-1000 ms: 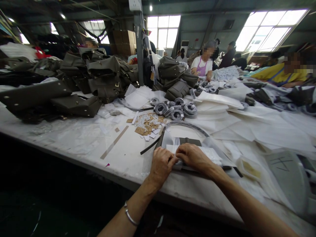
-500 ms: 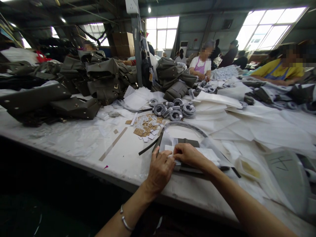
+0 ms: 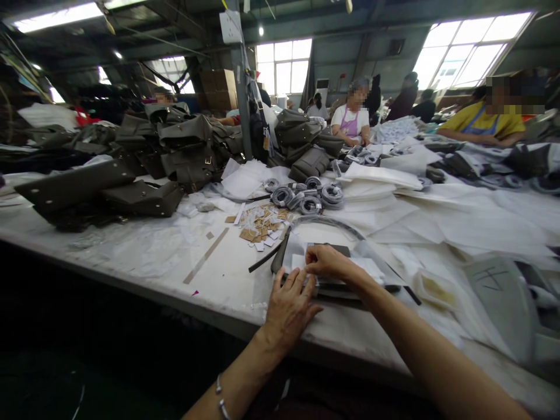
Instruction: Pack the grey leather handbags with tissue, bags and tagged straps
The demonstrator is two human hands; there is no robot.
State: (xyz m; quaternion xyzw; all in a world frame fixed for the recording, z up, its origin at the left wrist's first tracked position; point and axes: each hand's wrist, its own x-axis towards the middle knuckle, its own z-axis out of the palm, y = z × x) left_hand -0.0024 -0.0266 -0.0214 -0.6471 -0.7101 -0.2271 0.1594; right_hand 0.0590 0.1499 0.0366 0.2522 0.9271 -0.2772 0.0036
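In front of me, a dark grey-green bag (image 3: 278, 263) lies at the table's front edge, partly covered by white wrapping sheets (image 3: 374, 269). My left hand (image 3: 289, 300) rests on its near left side, fingers stretched and thumb apart. Bent and pinched, the fingers of my right hand (image 3: 327, 261) are on the white sheet over the bag; the fingertips are partly hidden. A strap in clear plastic (image 3: 336, 220) arcs behind the bag. One dark strap end (image 3: 265, 258) sticks out to the left.
Brown and white tags (image 3: 258, 227) are heaped behind my hands, with coiled plastic-wrapped straps (image 3: 310, 204) beyond. Finished-looking bags (image 3: 144, 198) pile up left. White sheets (image 3: 459, 216) and a shallow plastic tub (image 3: 437, 289) lie right. Co-workers (image 3: 352, 119) work across the table.
My left hand has slid slightly toward me and flattened, its thumb now spread to the right. My right hand stays pinched at the white sheet. The camera view has shifted a little.
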